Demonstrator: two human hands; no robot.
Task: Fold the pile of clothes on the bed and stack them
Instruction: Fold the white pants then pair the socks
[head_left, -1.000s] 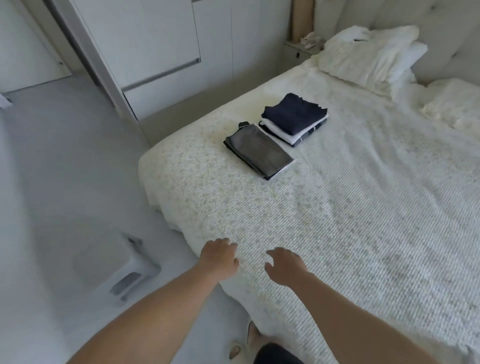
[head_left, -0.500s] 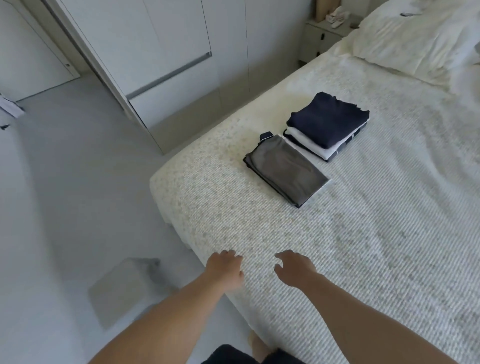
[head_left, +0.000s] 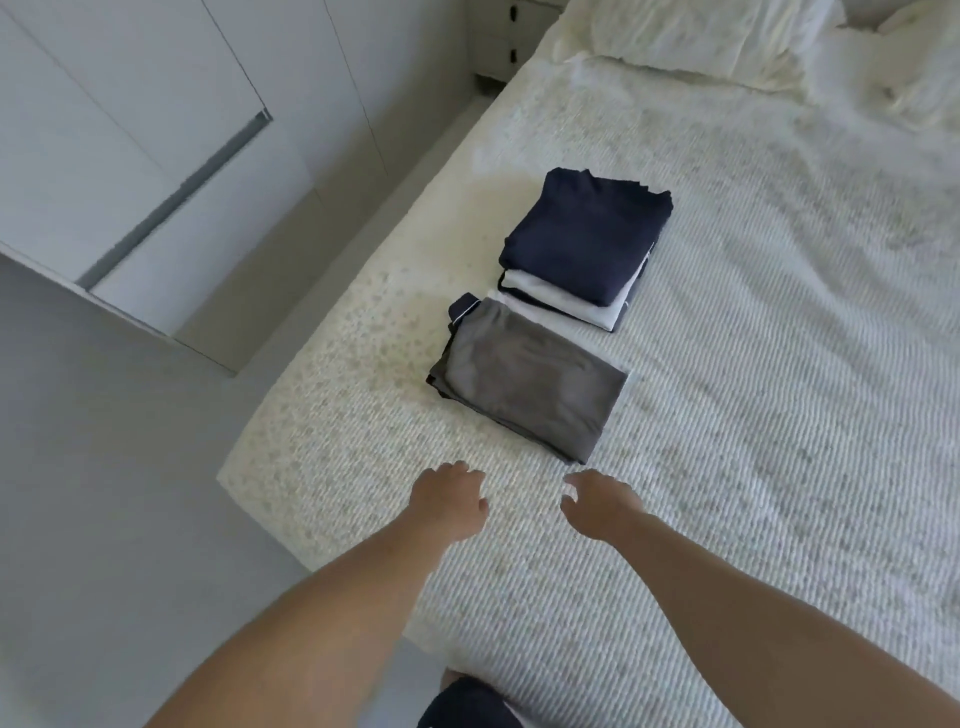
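Two pillows (head_left: 691, 39) are seen at the bed's (head_left: 779, 415) head, a wardrobe (head_left: 130, 156) at its left. Nothing lies between the hands and the grey folded garment (head_left: 524, 384), its long axis slanted away leftward, touching the stack (head_left: 582, 244) beyond. Left hand (head_left: 449, 506) and right hand (head_left: 600, 506) are held apart, loosely curled, empty.

The bed (head_left: 727, 415) wears a nubby, woven white cloth cover, matt and rough-looking. The grey folded garment (head_left: 524, 384) is smooth cloth with a faint sheen, while the navy top (head_left: 582, 234) on the stack looks soft and matt. Wardrobe doors (head_left: 104, 130) are smooth and flat white.
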